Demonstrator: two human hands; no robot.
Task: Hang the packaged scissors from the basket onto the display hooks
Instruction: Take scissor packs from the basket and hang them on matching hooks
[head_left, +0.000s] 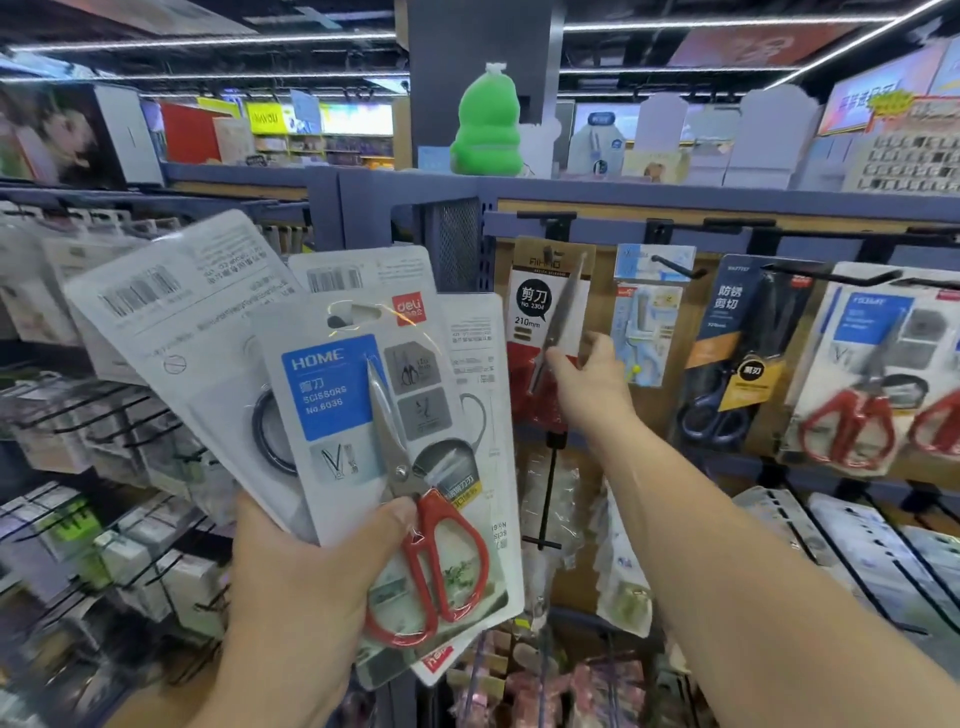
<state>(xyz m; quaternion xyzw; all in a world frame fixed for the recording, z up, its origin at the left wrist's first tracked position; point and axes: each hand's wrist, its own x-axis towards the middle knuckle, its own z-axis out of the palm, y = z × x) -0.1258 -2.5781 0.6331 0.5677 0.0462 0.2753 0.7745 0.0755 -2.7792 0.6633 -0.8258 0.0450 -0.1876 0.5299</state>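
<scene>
I am watching from far away. The left hand (311, 566) is holding a fan of scissor packs (171, 322) near the camera, on the left side. Its fingers are curling behind the packs and the thumb is pressing on the front pack (332, 395) (the one with the blue HOME label and red handles), so the grip is clamped on the whole bunch. The other packs in the fan are showing their white backs with barcodes.

The right hand (589, 379) is reaching far, to the display board (597, 431). Its thumb and fingers are pinching the lower part of a brown and red pack (535, 312), which is hanging upright at the left end of the row. The top of this pack is sitting just below a black hook (546, 221), but I cannot tell if its hole is on the hook.

To the right, a small blue pack (647, 332), a dark pack (737, 353) with blue handles and a white pack (872, 364) with red handles are hanging on the board. A green toy (485, 130) is standing on top of the shelf.
</scene>
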